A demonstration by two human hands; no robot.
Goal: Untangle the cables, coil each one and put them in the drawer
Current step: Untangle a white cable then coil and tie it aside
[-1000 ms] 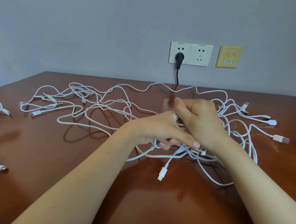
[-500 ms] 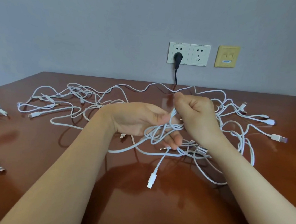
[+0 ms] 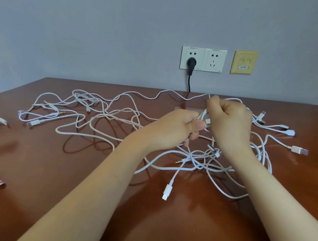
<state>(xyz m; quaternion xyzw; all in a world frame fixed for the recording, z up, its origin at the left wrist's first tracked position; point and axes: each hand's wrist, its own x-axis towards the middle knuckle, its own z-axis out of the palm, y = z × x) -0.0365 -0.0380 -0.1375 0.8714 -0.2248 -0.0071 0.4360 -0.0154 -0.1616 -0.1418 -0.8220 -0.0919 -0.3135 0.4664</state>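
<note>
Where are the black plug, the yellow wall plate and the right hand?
black plug (image 3: 191, 62): head view, on its round body.
yellow wall plate (image 3: 244, 62): head view, middle of its face.
right hand (image 3: 229, 123): head view, back of the hand, gripping cables (image 3: 167, 191).

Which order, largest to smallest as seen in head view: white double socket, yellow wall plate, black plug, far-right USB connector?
1. white double socket
2. yellow wall plate
3. black plug and far-right USB connector: these look about alike. The connector lies nearer the camera, so I won't rank them.
</note>
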